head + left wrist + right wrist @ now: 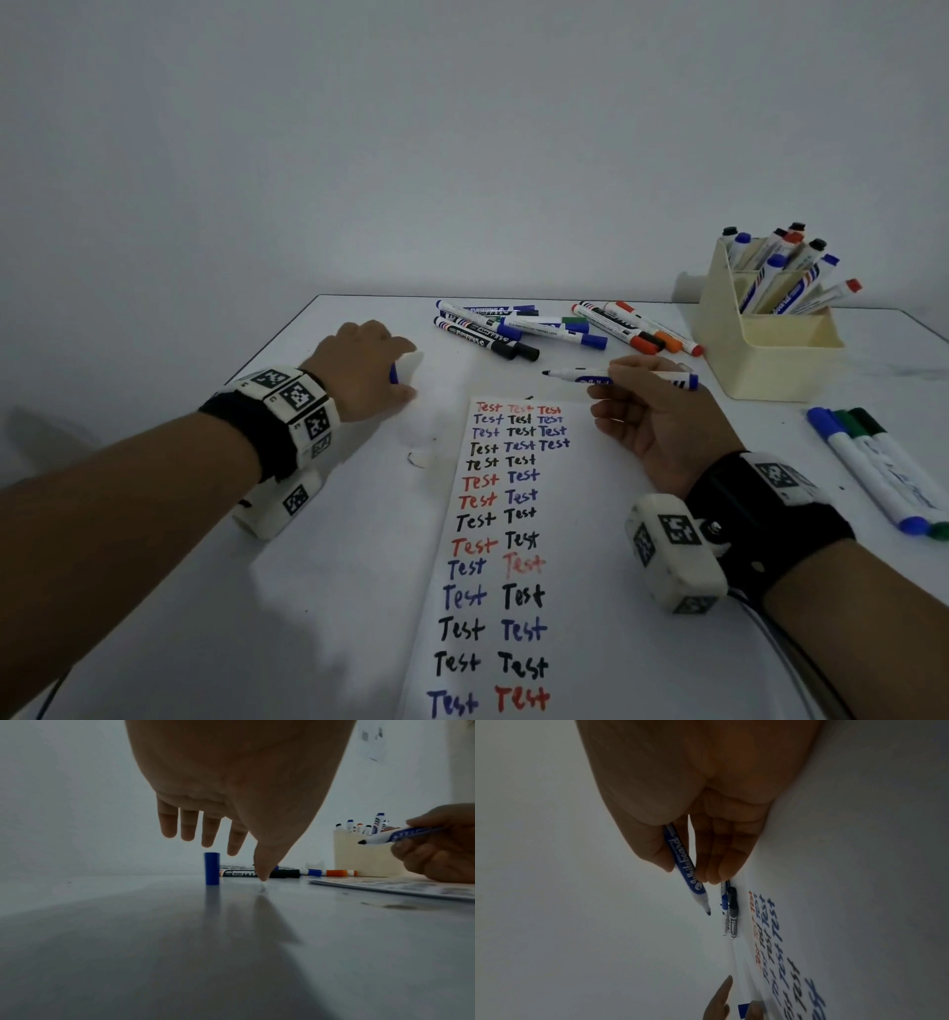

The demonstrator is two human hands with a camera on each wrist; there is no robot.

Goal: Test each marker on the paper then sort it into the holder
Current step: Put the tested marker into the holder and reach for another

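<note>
- A white counter (334,591) stands against a plain pale wall (462,128); the room is dim.
- One long sheet of paper (575,514) lies on the counter between the two hands, covered with rows of the word "Test" in red, blue and black.
- One cream holder (760,360) stands at the far right of the counter, with roughly nine capped markers upright or leaning in its compartments.
- A loose pile of about eight capped markers (560,329) lies beyond the paper's far end, left of the holder.
- Three more capped markers (878,462), blue, green and black, lie side by side at the counter's right edge.
- The right hand (662,421) pinches one uncapped blue whiteboard marker (590,377) above the paper's far end, tip pointing left, clear of the sheet.
- The left hand (364,367) hovers left of the paper, fingers (189,825) straight and spread, its thumb tip on the counter.
- One blue cap (212,868) stands upright on the counter just beneath those fingers, untouched.
</note>
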